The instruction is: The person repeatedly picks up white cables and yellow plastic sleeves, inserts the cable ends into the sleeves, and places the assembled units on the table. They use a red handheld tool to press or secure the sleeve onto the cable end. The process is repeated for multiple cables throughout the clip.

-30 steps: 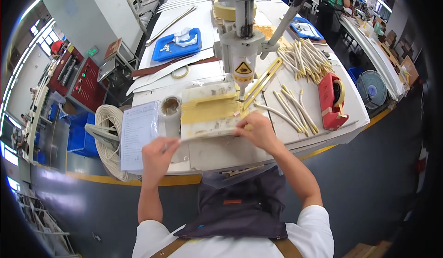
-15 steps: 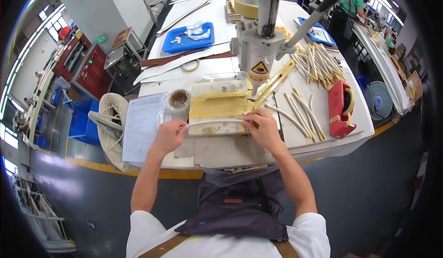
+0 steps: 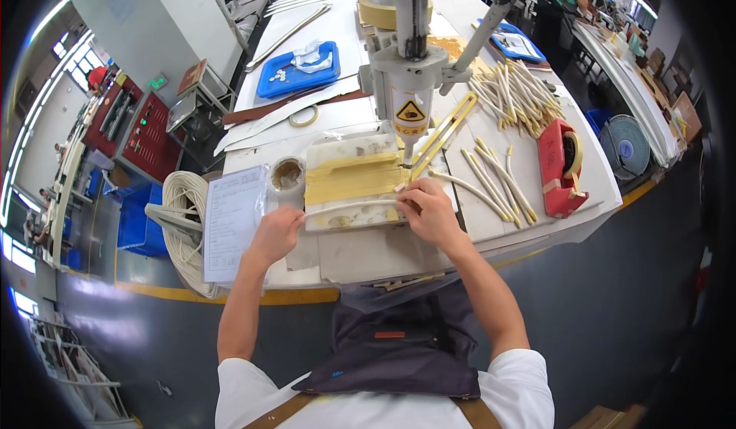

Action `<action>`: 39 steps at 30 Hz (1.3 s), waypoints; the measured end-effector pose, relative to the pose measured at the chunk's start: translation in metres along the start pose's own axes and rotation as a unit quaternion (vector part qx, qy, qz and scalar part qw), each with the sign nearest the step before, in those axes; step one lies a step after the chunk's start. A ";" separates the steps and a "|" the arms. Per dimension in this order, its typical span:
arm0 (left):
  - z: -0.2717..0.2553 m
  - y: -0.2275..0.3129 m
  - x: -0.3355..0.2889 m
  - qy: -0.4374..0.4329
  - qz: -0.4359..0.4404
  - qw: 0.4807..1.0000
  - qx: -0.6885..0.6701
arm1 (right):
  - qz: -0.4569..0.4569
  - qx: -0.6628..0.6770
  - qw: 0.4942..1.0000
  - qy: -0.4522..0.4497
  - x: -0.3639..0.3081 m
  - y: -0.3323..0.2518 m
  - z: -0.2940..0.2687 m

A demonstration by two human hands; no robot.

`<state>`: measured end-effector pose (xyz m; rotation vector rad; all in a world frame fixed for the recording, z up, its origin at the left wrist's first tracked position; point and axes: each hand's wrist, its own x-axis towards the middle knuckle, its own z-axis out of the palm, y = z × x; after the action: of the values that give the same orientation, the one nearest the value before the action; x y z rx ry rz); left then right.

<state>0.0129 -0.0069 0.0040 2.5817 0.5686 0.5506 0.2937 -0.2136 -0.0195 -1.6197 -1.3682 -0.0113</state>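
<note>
Forward over the table (image 3: pixel 360 258), in front of the lever press (image 3: pixel 410 76), the left hand (image 3: pixel 277 233) and right hand (image 3: pixel 429 210) have both moved since a second ago, so the work now lies across the front of the yellow-covered block (image 3: pixel 353 187), not by its near edge. Each pinches one end of a slightly bowed white cord (image 3: pixel 349 205).

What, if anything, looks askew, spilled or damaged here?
Nothing plainly spilled or broken. The white board under the press, by the held cord, looks dirty: dark smudges mark it beside the yellow patch. The cord heap looks untidy, ends pointing different ways.
</note>
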 end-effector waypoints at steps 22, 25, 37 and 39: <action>0.018 0.075 -0.029 0.005 -0.221 0.895 -0.388 | 0.521 -0.160 0.837 0.041 -0.021 0.049 -0.326; 0.050 0.110 -0.046 -0.075 -0.256 0.804 -0.532 | 0.556 -0.033 0.829 0.040 -0.026 0.053 -0.336; 0.092 0.189 -0.045 -0.170 -0.293 0.699 -0.630 | 0.399 0.377 0.809 0.212 -0.088 0.033 -0.309; 0.093 0.191 -0.040 -0.170 -0.295 0.708 -0.618 | 0.403 0.345 0.806 0.264 -0.096 0.032 -0.293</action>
<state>0.0787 -0.2127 0.0099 1.0593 0.5540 0.0951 0.4419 -0.4738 0.0598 -1.2871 -0.1251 0.4579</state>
